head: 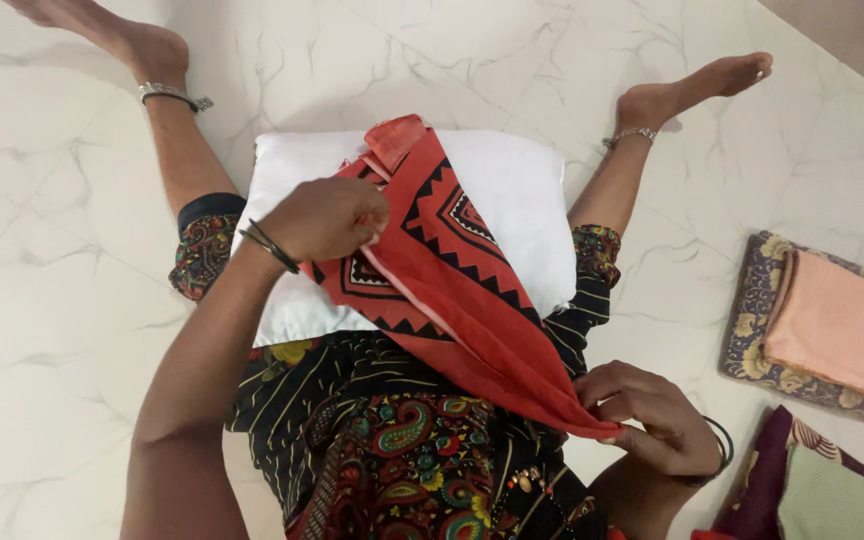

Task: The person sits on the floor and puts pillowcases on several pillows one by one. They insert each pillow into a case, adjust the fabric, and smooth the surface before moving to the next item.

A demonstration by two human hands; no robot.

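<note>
White marble floor (pixel 42 300) with grey veining, seen from above; I sit on it with legs spread, and a white pillow (pixel 512 200) lies between my knees, serving here as the landmark. Draped across the pillow from its far edge toward my lap is a red pillow cover (pixel 452 270) printed with black zigzag borders and nested diamonds. My left hand (pixel 327 217) rests on the pillow's left half, fingers closed in a grip on the cover's edge; two thin dark bangles (pixel 272 245) circle that wrist. My right hand (pixel 647 415), nearer to me than the pillow and off its right corner, pinches the cover's pointed lower end between thumb and fingers, so the cloth runs taut on a diagonal between both hands. A dark bangle (pixel 722 445) sits on this wrist too. Right of the pillow, well apart from it, lies a stack of folded cloth (pixel 832 330), peach over a floral print; a second pile, pale green on maroon (pixel 812 490), lies nearer to me. Silver anklets (pixel 167 95) show beyond the pillow.
</note>
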